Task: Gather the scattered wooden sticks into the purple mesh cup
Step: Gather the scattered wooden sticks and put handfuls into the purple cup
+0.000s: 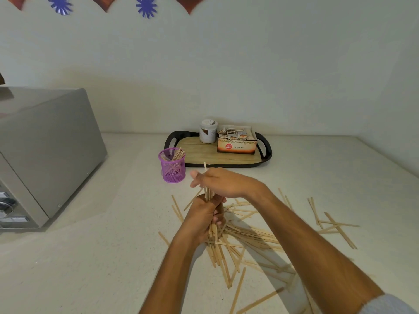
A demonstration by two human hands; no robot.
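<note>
Wooden sticks [249, 234], pale and flat, many, lying crisscrossed on the speckled off-white tabletop [90, 268] in the near centre and right of the head view; a smaller loose group sits further right, apart from the main heap; left hand [204, 217], fingers curled round an upright bundle of sticks [207, 192], held just above the heap, stick tips showing above the fist; right hand [217, 182], directly over the left, fingers extended and blurred, touching the top of the bundle, one stick tip rising above it; whether it pinches a stick cannot be told; purple mesh cup [172, 168], upright on the tabletop, beyond and left of the hands, near but apart from them, already holding several sticks that lean against its right rim; black-rimmed tray [265, 152] with wood-look base, just behind the cup, carrying a white-lidded jar [208, 132] and an open ginger tea box [237, 141] side by side; grey metal appliance [45, 150] with knobs, far left; white wall behind, two purple flower decorations [146, 6] at the top
</note>
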